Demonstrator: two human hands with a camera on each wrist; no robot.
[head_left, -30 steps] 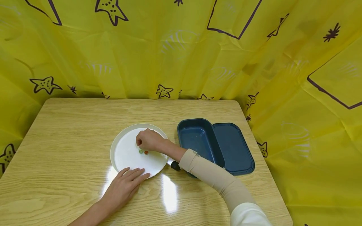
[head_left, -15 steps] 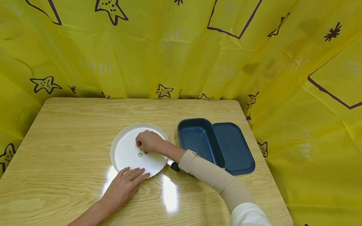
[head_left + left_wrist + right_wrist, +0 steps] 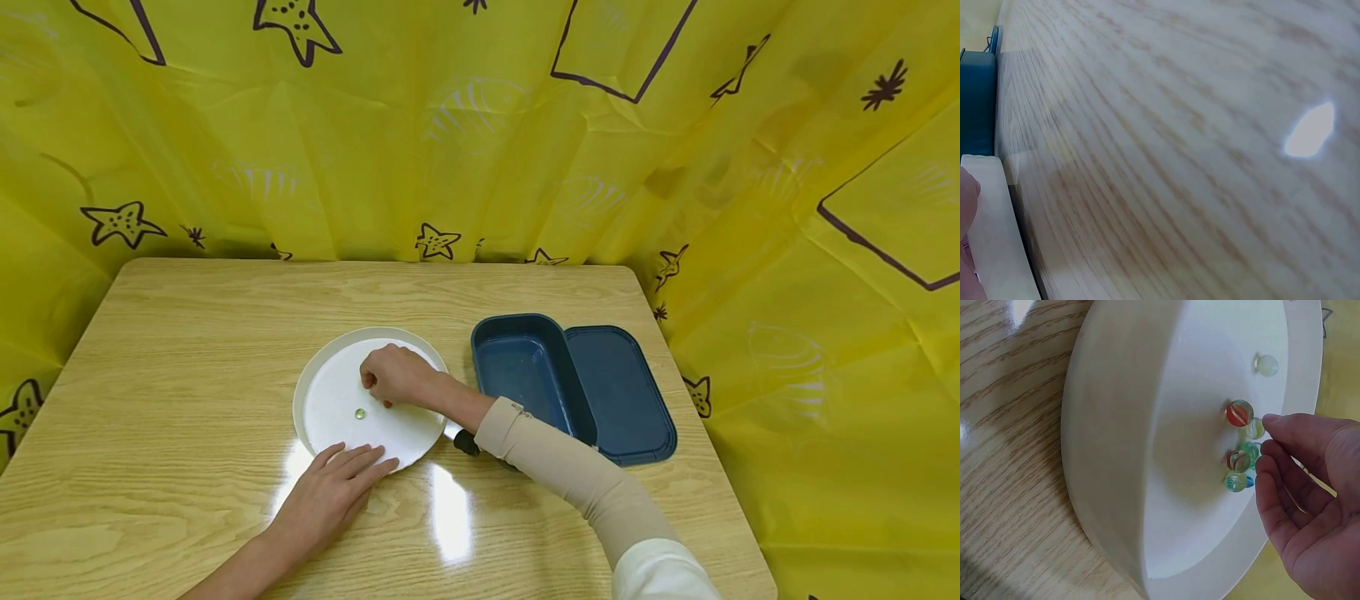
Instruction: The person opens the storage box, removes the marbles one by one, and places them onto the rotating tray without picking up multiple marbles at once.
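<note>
In the head view a round, shallow white dish (image 3: pixel 330 425) stands on the wooden table. My left hand (image 3: pixel 330 492) rests on its near rim with the fingers stretched out. Over the dish my right hand (image 3: pixel 397 375) hangs with bent fingers. The right wrist view shows thumb and fingertips apart beside several glass marbles, among them a red-striped marble (image 3: pixel 1239 413) and a smaller red-striped marble (image 3: pixel 1238 460). No marble shows clearly in its grip; contact is hard to judge. A pale marble (image 3: pixel 1266 365) sits apart. A greenish marble (image 3: pixel 360 414) lies alone in the head view.
Right of the dish stands a dark blue rectangular box (image 3: pixel 525 367), partly under my right forearm. A matching flat lid (image 3: pixel 626 400) lies beside it. A black-ended handle (image 3: pixel 466 442) sticks out between dish and box. A yellow curtain (image 3: pixel 480 142) surrounds the table.
The greenish marble has rolled a little to the left, away from the right hand. A red marble is now more hidden by that hand. Both hands stay nearly in place.
</note>
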